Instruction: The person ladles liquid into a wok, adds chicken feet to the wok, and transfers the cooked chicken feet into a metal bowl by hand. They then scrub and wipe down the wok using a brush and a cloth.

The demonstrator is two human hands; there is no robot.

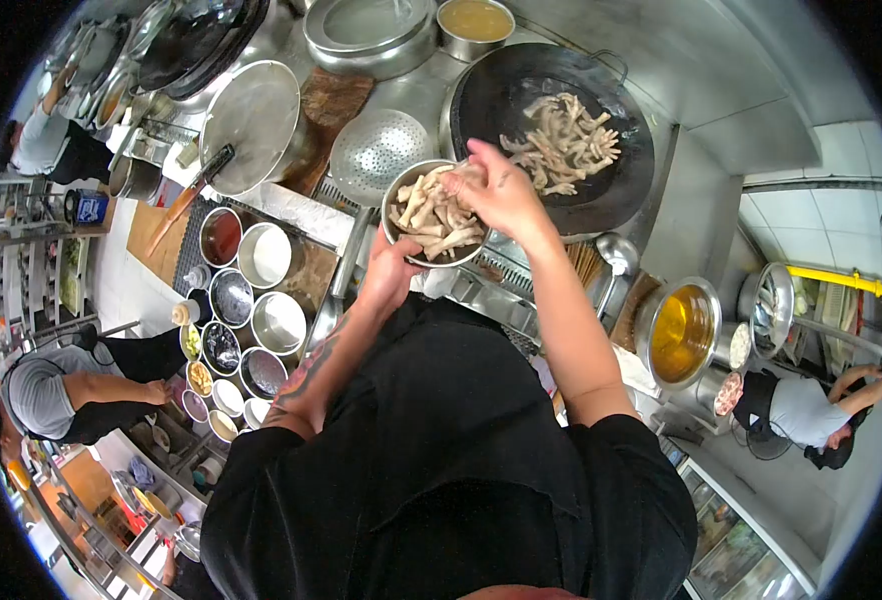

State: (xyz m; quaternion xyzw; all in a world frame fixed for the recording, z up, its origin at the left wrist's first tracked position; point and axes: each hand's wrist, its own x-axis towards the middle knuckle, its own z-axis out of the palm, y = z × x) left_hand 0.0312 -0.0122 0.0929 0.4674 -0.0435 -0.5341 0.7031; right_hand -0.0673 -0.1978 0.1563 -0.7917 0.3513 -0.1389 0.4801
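Left hand (393, 274) is clamping the bowl (387, 208); right hand (504, 196), nearer the wok (589, 205) ahead-right, is reaching over chicken feet (435, 208), grip unclear.

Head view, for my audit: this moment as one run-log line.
left hand: holds metal bowl | right hand: at bowl's chicken feet, grip unclear | wok: more chicken feet

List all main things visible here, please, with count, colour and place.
wok: one, black, upper right
bowl: one, silver, centre
chicken feet: many, pale, in wok and bowl
perforated skimmer: one, silver, left of wok
ladle: one, silver, right of centre
wooden board: one, brown, upper left
large pot: one, silver, upper left
metal containers: several, silver, left
amber liquid: one basinful, amber, right
other people: at least three, grey-shirted, both sides
left hand: one, bare, gripping bowl
right hand: one, bare, over bowl
sleeves: two, black, below
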